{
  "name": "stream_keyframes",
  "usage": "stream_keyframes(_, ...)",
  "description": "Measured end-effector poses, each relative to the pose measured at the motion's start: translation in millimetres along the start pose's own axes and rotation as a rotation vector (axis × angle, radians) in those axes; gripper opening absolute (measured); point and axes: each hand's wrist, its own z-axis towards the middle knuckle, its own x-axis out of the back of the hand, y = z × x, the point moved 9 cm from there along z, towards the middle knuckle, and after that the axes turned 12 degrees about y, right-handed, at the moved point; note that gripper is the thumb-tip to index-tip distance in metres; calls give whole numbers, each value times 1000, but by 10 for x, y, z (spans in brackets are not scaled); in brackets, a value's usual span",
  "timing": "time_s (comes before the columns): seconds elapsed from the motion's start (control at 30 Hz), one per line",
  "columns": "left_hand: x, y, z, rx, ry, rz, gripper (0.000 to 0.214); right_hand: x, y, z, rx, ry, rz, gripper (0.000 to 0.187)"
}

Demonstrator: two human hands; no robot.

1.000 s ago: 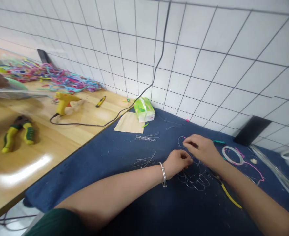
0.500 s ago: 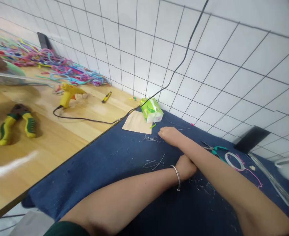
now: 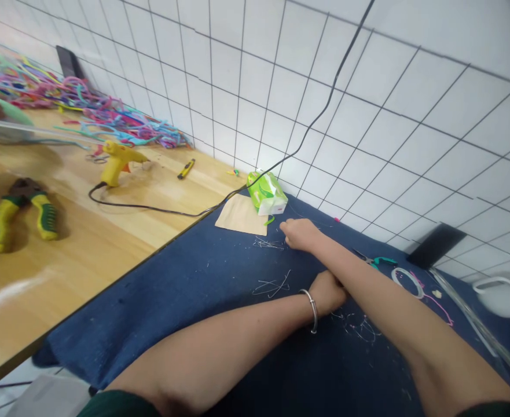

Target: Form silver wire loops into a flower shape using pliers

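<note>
My right hand (image 3: 300, 233) reaches forward with its fingers curled together, beside a small pile of thin metal wires (image 3: 268, 243). Anything in its grasp is too small or hidden to make out. Under my right forearm sits my left hand (image 3: 327, 294), wearing a silver bangle (image 3: 311, 311). It looks closed, with its fingertips hidden behind the forearm. More loose wires (image 3: 272, 285) lie to its left on the dark blue cloth (image 3: 185, 284), and some curled wires (image 3: 363, 329) lie to its right.
A green tissue pack (image 3: 267, 194) rests by a beige cloth (image 3: 241, 215). Right are teal-handled pliers (image 3: 382, 262), a white ring-shaped coil (image 3: 407, 282) and a black object (image 3: 437, 245). Left are a yellow glue gun (image 3: 118, 162), pliers (image 3: 22, 211), a cutter (image 3: 186, 169) and pipe cleaners (image 3: 102, 113).
The view has shifted slightly. My right hand stays beside the wire pile, and my left hand remains under the right forearm.
</note>
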Motion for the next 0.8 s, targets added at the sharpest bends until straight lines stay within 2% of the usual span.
stream_keyframes(0.23, -1, -150, -3, 60, -26, 86, 7, 100, 315, -103, -206, 68, 303, 9)
stream_keyframes(0.37, -13, -207, 0, 100, -41, 105, 13, 271, 476, -403, -293, 133, 554, 9)
stream_keyframes(0.47, -44, -207, -33, 122, -65, 88, 15, 460, 654, -832, -376, 192, 716, 15)
stream_keyframes(0.63, -102, -179, -92, 159, -127, 47, 18, 724, 956, -1763, -528, 312, 866, 14)
stream_keyframes(0.7, -124, -168, -109, 179, -155, 45, 19, 696, 1025, -2129, -620, 342, 986, 12)
stream_keyframes(0.8, -147, -135, -136, 199, -178, 48, 20, 557, 1038, -2590, -712, 319, 925, 11)
